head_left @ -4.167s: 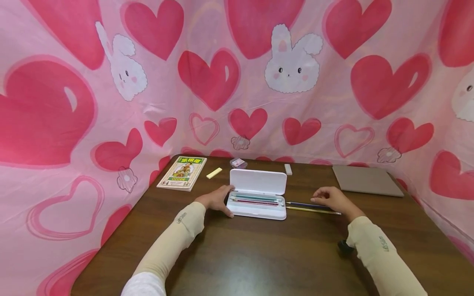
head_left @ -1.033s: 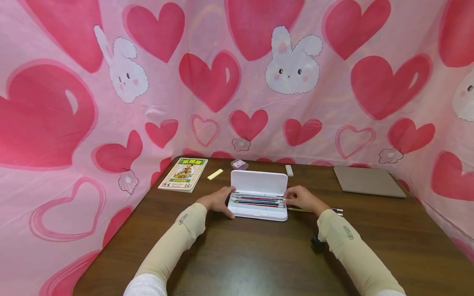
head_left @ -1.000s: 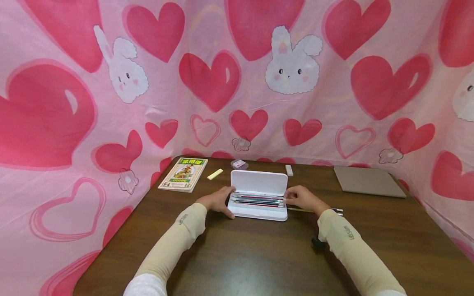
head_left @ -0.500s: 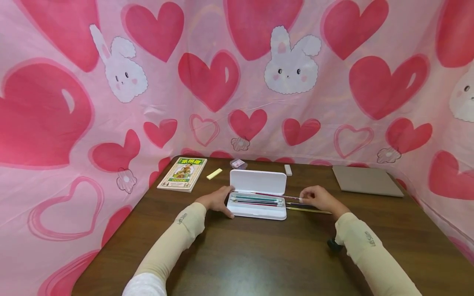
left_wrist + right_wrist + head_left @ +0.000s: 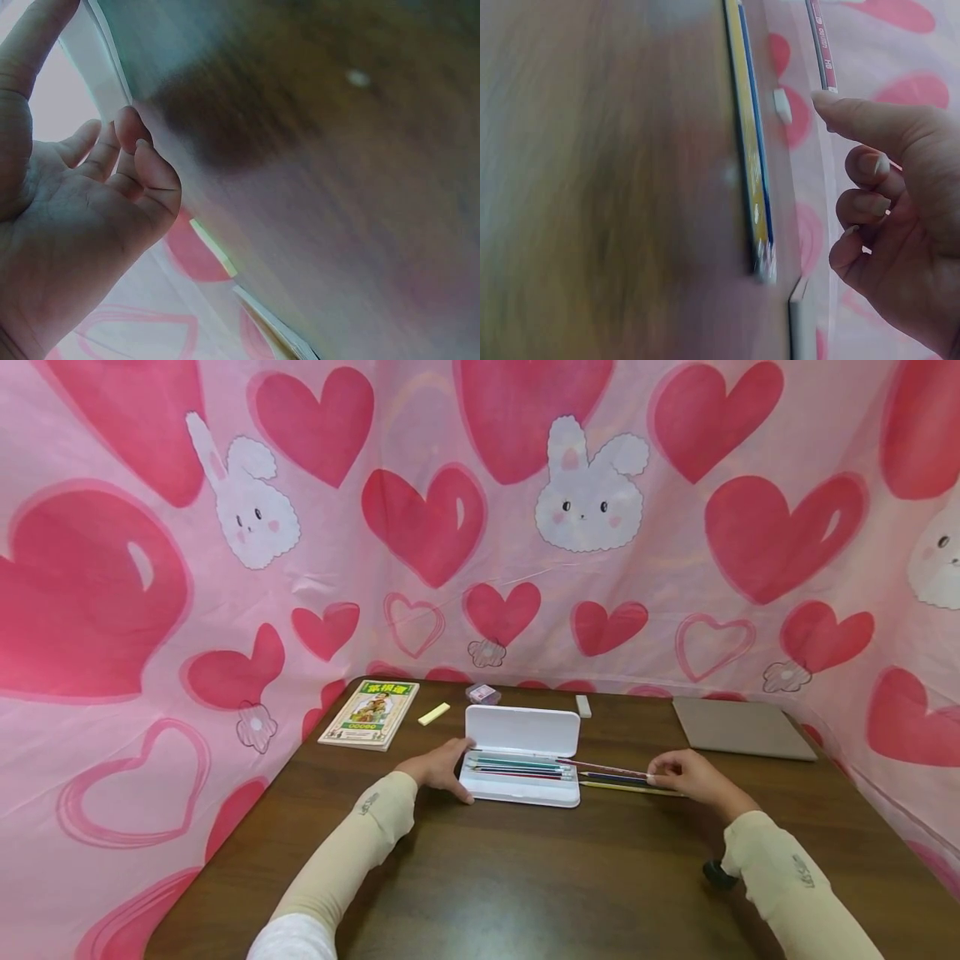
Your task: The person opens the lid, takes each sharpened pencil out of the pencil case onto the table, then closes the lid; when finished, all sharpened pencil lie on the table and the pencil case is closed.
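Observation:
A white pencil case [image 5: 519, 790] lies with its lid up in the head view, several pencils [image 5: 517, 768] inside. My left hand [image 5: 437, 766] holds its left end, thumb at the front corner and fingers toward the back. To the right of the case, my right hand [image 5: 693, 779] pinches a red pencil [image 5: 609, 768] by its end between thumb and fingertips. The red pencil's other end overlaps the case's right edge. Under that hand, a dark blue pencil [image 5: 759, 120] and a yellow pencil [image 5: 747, 112] lie side by side on the table.
Behind the case are a small clear box [image 5: 483, 694], a yellow stick-shaped piece [image 5: 434, 714] and a white eraser-like block [image 5: 583, 706]. A booklet [image 5: 369, 715] lies back left, a flat grey laptop-like slab [image 5: 742, 728] back right. A heart-print curtain [image 5: 420, 635] encloses the table [image 5: 487, 877].
My right hand was at the case's right end a second ago; it has drawn the red pencil out to the right. The left hand stays on the case.

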Motion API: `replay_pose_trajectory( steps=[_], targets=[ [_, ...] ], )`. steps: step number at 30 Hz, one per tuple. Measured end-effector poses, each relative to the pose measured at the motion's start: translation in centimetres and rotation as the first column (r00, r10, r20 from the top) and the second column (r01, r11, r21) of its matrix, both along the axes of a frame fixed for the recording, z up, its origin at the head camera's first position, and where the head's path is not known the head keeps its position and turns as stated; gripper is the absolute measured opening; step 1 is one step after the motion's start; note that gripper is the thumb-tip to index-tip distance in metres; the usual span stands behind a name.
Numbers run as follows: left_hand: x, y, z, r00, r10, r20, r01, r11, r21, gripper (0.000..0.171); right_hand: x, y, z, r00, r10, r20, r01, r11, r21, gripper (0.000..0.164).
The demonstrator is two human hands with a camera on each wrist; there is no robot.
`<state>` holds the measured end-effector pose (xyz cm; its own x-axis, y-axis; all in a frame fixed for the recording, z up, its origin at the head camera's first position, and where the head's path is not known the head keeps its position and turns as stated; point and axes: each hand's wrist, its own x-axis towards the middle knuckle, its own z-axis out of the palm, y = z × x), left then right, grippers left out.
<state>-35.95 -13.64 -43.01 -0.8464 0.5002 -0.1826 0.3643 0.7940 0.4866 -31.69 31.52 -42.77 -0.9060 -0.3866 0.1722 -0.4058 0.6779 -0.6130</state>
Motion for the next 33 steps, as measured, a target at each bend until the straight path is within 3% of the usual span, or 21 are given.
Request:
replay_pose_trajectory(
  steps=[11, 19, 33],
  targets=[
    [0.1, 0.1, 0.0, 1.0, 0.005, -0.01, -0.005, 1.0, 0.0, 0.101, 2.1, 3.8, -0.5, 0.997, 0.008, -0.071, -0.009, 1.0, -0.011, 0.005],
    [0.3, 0.1, 0.2, 1.0, -0.003, -0.027, 0.003, 1.0, 0.007, 0.1, 2.4, 4.8, -0.8, 0.996, -0.082, 0.046, 0.08, 0.996, 0.041, 0.012],
    [0.4, 0.0, 0.4, 1.0, 0.018, 0.022, -0.018, 1.0, 0.0, 0.099, 2.5, 4.9, -1.7, 0.996, -0.047, 0.079, 0.047, 0.999, 0.007, 0.012]
  ],
)
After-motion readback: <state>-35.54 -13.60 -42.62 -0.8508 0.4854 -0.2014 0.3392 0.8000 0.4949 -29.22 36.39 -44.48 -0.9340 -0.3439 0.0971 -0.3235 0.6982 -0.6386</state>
